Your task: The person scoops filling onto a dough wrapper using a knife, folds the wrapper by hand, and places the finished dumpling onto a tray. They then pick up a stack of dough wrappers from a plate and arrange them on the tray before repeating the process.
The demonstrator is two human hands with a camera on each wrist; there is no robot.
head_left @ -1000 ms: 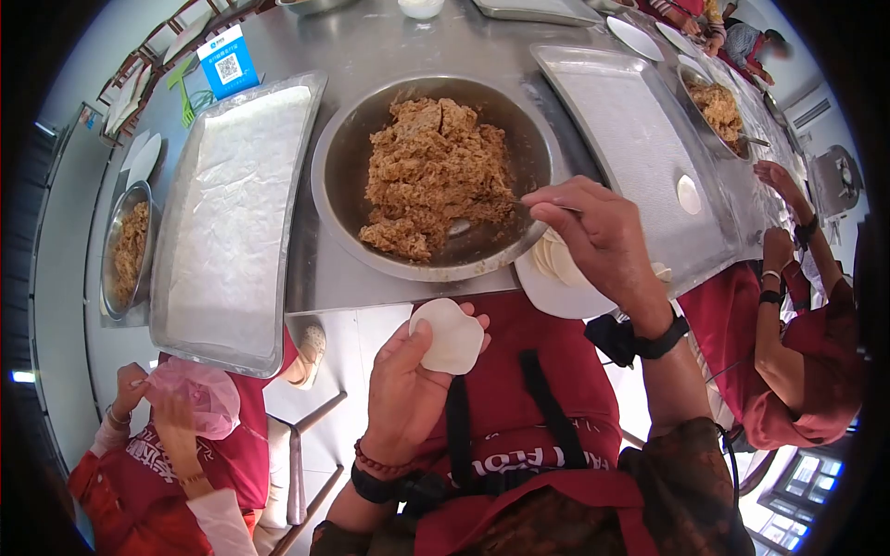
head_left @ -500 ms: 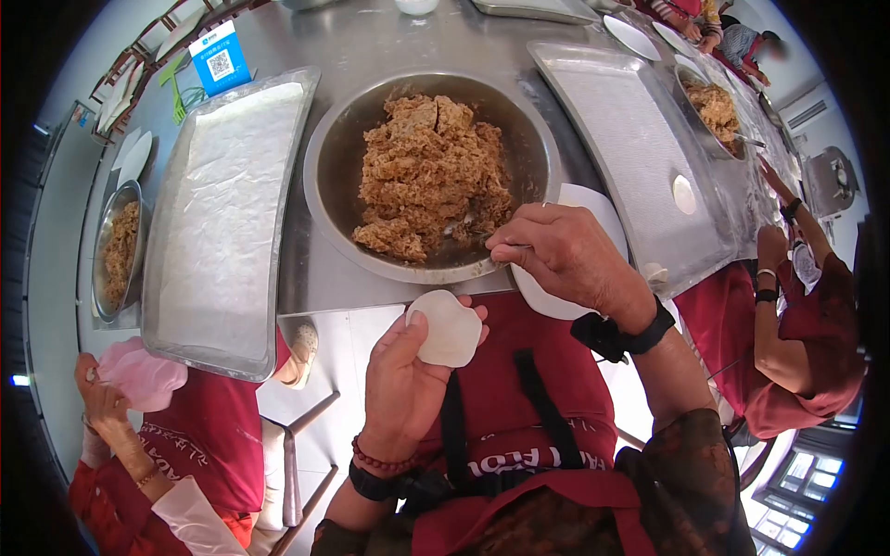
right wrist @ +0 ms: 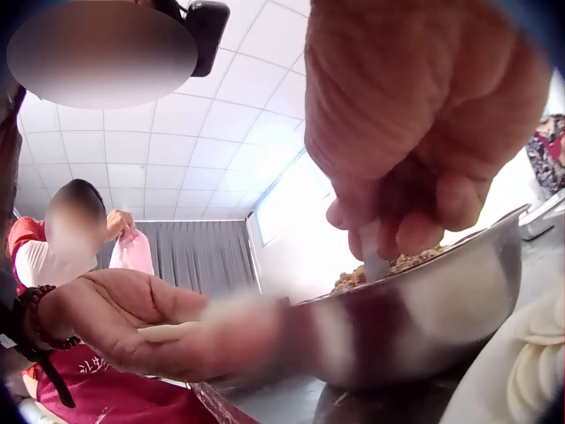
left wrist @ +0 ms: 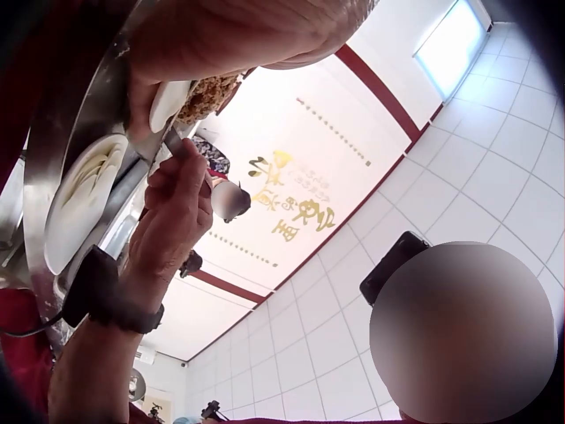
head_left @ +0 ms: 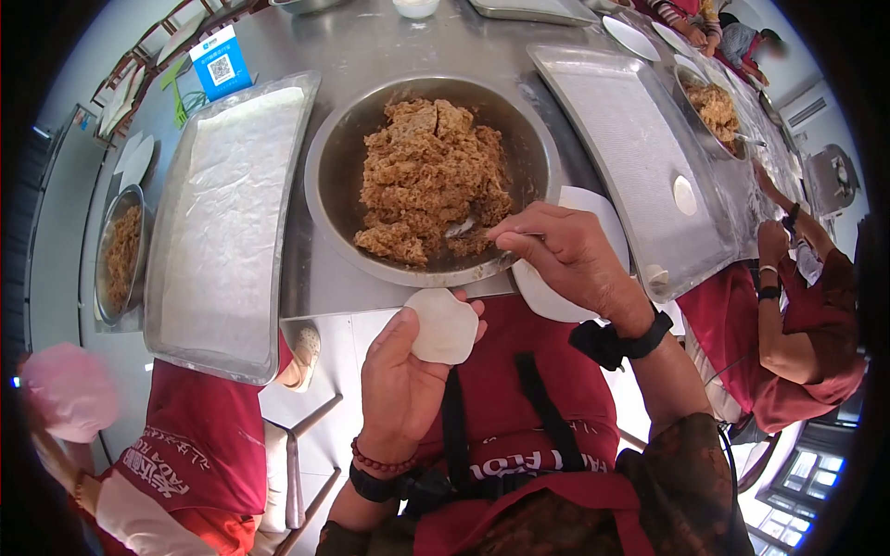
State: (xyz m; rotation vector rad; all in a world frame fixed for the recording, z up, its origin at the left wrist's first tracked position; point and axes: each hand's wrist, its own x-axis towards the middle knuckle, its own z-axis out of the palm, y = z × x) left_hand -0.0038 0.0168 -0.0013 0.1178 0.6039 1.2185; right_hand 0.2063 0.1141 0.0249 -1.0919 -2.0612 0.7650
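A round white dough wrapper lies across the fingers of my left hand, with the thumb pressed over its edge. This hand is just below the near rim of a large steel bowl. Brown minced filling is heaped inside the bowl. My right hand pinches the handle of a metal spoon over the near right rim, its tip down in the filling. The left wrist view shows the flat spoon handle between thumb and fingers.
Under my right forearm sits a white plate; stacked wrappers show on it in the right wrist view. Metal trays flank the bowl, one floured, one holding a wrapper. A neighbour on the left holds a pink cloth-like thing.
My right hand has come left and down along the bowl's rim, the spoon tip now showing in the filling. My left hand still holds the wrapper. The neighbour's pink thing has swung left.
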